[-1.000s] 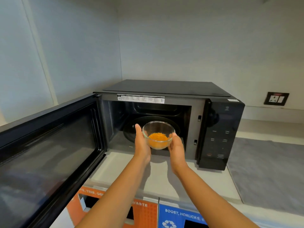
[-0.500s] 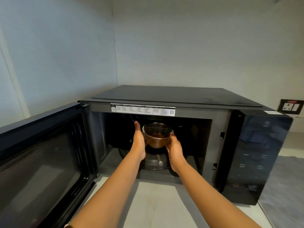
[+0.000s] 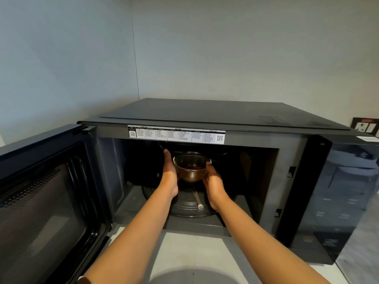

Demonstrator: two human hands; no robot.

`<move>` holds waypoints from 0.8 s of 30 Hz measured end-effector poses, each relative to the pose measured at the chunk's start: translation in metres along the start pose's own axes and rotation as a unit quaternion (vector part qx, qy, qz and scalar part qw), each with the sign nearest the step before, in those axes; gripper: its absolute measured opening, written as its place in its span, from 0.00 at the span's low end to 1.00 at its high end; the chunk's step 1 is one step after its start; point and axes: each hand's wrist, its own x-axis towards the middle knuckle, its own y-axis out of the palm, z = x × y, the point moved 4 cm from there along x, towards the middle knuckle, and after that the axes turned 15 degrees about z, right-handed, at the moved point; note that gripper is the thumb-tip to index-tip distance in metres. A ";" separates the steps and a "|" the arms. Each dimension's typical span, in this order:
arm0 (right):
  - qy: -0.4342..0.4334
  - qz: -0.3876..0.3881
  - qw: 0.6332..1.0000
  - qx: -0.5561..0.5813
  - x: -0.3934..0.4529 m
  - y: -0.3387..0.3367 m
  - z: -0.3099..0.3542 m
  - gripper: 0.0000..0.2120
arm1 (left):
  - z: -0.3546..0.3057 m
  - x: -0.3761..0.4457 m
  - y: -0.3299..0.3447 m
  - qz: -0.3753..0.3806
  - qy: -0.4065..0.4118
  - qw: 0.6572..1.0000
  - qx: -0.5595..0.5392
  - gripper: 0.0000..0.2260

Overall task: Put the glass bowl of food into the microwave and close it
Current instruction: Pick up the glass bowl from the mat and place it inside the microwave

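1. Glass, dim now: the glass bowl (image 3: 190, 168) sits in my two-handed grip, my left hand (image 3: 169, 173) and right hand (image 3: 213, 177) pressed against its opposite sides.
2. A second ago my grip held it outside the opening; now it is inside the microwave (image 3: 215, 119) cavity, in shadow.
3. Below my grip lies the turntable (image 3: 190, 203); the bowl looks not yet set down on it.
4. The food reads dark orange inside the bowl.
5. Left of my grip, the door (image 3: 47, 191) stands wide open.
6. I judge lowering and releasing come next, then closing the door.
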 end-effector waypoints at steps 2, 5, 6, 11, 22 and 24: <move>0.003 -0.002 1.000 -0.004 0.002 0.000 -0.003 0.25 | 0.002 0.002 -0.001 -0.001 0.000 1.000 -0.005 0.37; 0.011 -0.007 1.000 0.001 0.004 0.000 -0.007 0.29 | 0.005 0.003 -0.003 -0.004 0.000 1.000 -0.006 0.37; 0.014 -0.008 1.000 0.003 0.004 0.000 -0.009 0.29 | 0.006 0.003 -0.004 -0.003 0.000 1.000 -0.006 0.37; 0.019 -0.011 1.000 0.010 0.003 0.000 -0.010 0.28 | 0.007 0.004 -0.006 -0.005 0.004 1.000 -0.014 0.36; 0.009 -0.010 1.000 -0.022 0.004 -0.002 -0.013 0.26 | 0.014 0.010 -0.011 0.008 0.006 1.000 -0.011 0.36; 0.005 -0.008 0.999 -0.040 0.005 -0.002 -0.014 0.25 | 0.016 0.012 -0.013 0.008 0.010 1.000 -0.010 0.35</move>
